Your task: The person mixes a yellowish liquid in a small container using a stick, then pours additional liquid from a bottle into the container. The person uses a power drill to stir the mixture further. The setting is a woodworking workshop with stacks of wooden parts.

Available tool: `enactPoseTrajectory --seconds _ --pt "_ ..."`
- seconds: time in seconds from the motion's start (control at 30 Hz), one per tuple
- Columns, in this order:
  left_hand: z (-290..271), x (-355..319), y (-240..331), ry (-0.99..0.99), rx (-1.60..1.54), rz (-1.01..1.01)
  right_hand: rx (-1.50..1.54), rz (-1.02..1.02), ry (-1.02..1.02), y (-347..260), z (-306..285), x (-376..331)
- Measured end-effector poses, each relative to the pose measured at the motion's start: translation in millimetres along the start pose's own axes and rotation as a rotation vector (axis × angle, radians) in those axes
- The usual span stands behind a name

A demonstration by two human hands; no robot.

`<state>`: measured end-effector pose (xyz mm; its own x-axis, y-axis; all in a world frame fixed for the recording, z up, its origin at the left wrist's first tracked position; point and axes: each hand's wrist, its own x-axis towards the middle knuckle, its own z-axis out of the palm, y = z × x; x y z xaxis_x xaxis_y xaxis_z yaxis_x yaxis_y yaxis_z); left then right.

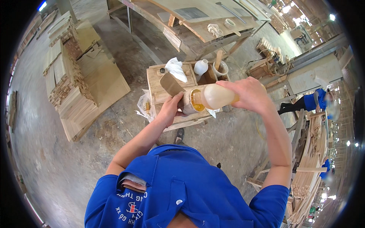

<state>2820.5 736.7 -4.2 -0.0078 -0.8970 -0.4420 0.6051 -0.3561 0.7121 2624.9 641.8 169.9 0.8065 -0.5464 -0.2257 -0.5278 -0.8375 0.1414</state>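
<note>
My left hand (170,110) is wrapped round a small cup (187,103) with amber liquid at its mouth. A flat brownish blade like a spatula (171,84) sticks up beside that hand's fingers; its lower end is hidden. My right hand (251,94) grips a pale, translucent plastic bottle (217,96), tipped on its side with its left end at the cup's mouth. Both are above a wooden box-like stand (156,78), where a white cloth or paper (176,69), a white bottle (201,67) and a white tub (221,69) with a wooden stick sit.
Beyond the stand is a workbench (213,43) with a rag (215,30) and a ring-shaped roll or cup (229,24). A clear plastic bag (145,104) hangs at the stand's left side. Stacked timber (70,83) lies left; more strips (310,159) and a person in blue (317,100) are right.
</note>
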Motion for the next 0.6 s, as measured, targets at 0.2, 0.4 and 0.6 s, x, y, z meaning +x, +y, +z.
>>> enactPoseTrajectory --seconds 0.2,0.4,0.6 --pt "13.4 25.4 -2.9 0.033 0.041 -0.029 0.165 0.067 -0.011 27.8 28.0 3.6" --pt "11.4 59.5 -9.9 -0.003 -0.05 -0.046 0.145 0.06 -0.014 61.8 36.7 5.4" --pt "15.7 83.2 -15.7 -0.012 -0.146 -0.034 0.112 0.072 0.005 91.5 33.2 8.5"
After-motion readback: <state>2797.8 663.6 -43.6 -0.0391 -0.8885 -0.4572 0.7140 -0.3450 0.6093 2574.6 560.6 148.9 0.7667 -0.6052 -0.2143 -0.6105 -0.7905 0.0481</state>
